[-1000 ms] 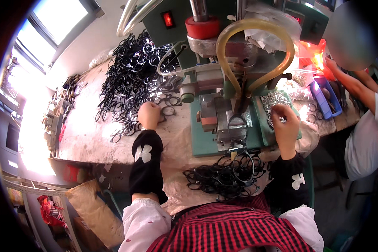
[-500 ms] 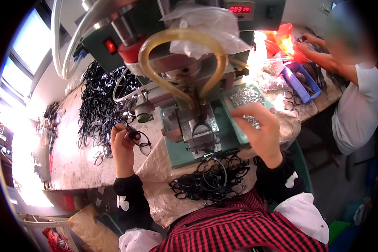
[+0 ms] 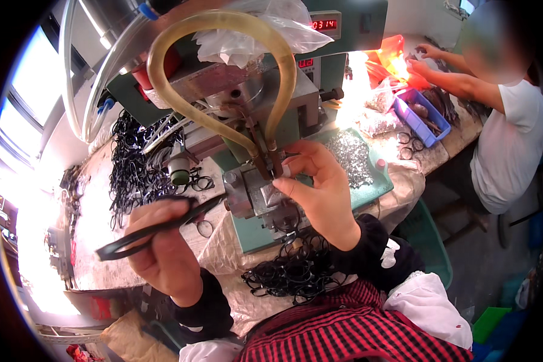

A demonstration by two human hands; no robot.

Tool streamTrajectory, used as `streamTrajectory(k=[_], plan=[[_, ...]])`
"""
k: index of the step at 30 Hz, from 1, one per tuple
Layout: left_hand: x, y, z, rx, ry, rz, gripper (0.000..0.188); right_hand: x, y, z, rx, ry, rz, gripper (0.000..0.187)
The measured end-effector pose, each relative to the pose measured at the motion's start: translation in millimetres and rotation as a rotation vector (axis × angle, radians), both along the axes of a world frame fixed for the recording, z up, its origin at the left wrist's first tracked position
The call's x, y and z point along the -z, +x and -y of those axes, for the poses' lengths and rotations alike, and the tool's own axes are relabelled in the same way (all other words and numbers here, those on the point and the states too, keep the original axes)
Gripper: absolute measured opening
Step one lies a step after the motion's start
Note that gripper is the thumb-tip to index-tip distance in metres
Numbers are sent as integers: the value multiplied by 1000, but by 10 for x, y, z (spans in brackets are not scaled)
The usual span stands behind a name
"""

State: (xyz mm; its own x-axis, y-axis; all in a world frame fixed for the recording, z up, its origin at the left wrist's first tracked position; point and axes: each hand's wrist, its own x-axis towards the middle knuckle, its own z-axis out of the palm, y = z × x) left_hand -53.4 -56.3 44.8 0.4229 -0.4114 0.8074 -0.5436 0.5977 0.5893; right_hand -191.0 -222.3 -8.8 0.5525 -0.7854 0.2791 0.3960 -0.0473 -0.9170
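My left hand is closed around a black eyeglass frame, raised left of the machine. The frame tilts, one end toward the metal fixture. My right hand is at the machine's working head, thumb and forefinger nearly pinched beside its narrow tip. What lies between those fingertips, if anything, is too small to make out. Under them sits the metal fixture on a green base. A pile of black eyeglass frames lies in front of it, near my lap.
A looped yellow tube arches over the machine. Right of the fixture is a green tray of small shiny parts. More black frames heap at the left. A co-worker works at the far right by a blue bin.
My left hand has lifted the eyeglass frame and come nearer, turning it. My right hand has moved left from beside the tray of small parts to the machine's tip.
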Motion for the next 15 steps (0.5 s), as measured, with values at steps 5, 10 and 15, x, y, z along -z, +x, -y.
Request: streamTrajectory(k=[5,10,15], plan=[[16,8,187,-113,53,132,20,-150,-187,-131,-79,-35,-13,53],[271,-218,159,-101,170,636,19,262,-604,480,384,-922,-650,27],[435,-289,318,-79,259,869,29,862,-752,846,648,-1043,-752,11]])
